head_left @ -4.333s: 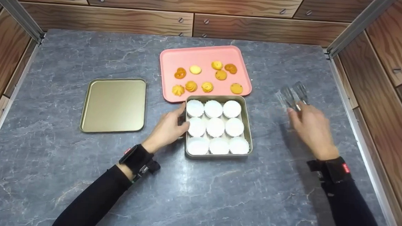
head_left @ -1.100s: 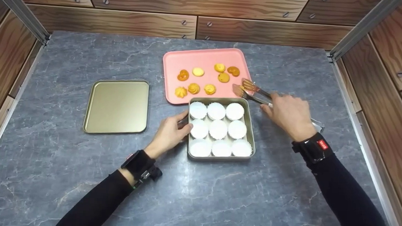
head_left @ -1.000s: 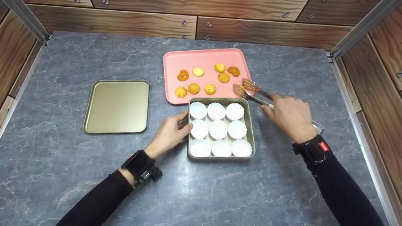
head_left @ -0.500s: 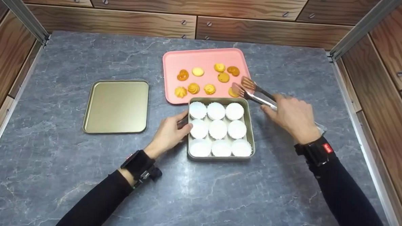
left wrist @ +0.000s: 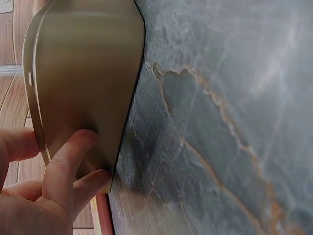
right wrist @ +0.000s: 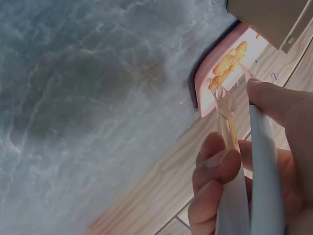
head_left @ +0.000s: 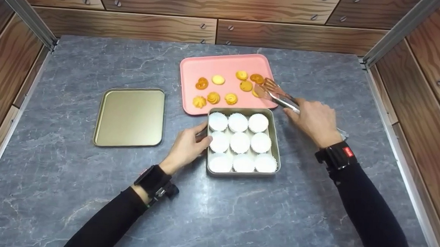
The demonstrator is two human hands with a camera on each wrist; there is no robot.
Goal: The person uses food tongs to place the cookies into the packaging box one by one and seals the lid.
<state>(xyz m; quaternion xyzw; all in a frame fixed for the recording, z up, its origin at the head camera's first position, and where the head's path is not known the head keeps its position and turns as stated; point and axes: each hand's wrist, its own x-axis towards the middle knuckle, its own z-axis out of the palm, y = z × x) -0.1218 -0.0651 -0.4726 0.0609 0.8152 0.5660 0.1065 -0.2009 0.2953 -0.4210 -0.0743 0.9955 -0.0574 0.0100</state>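
Observation:
My left hand (head_left: 187, 148) grips the left wall of a square gold tin (head_left: 277, 141), thumb at the rim and fingers against the outside, as the left wrist view shows. Inside the tin stand several white paper cups (head_left: 239, 143) in rows. My right hand (head_left: 314, 121) holds a pair of metal tongs (head_left: 289, 105) with slotted ends. These ends reach over the right side of a pink tray (head_left: 192, 66), around a round cookie (head_left: 256, 92) that they partly hide. Whether that cookie is lifted I cannot tell. A pretzel-shaped cookie (head_left: 256, 78) lies close to the tong ends.
Several other cookies (head_left: 213, 97) lie on the pink tray, directly behind the tin. A flat gold lid (head_left: 130, 117) rests on the grey marbled table (head_left: 215, 220) at the left. Wood-patterned walls (head_left: 124, 24) enclose the back and sides.
My right hand has taken up the tongs at the right and brought them left to the tray. Lately the tong ends and the round cookie shifted slightly away from the tin. The left hand stays put.

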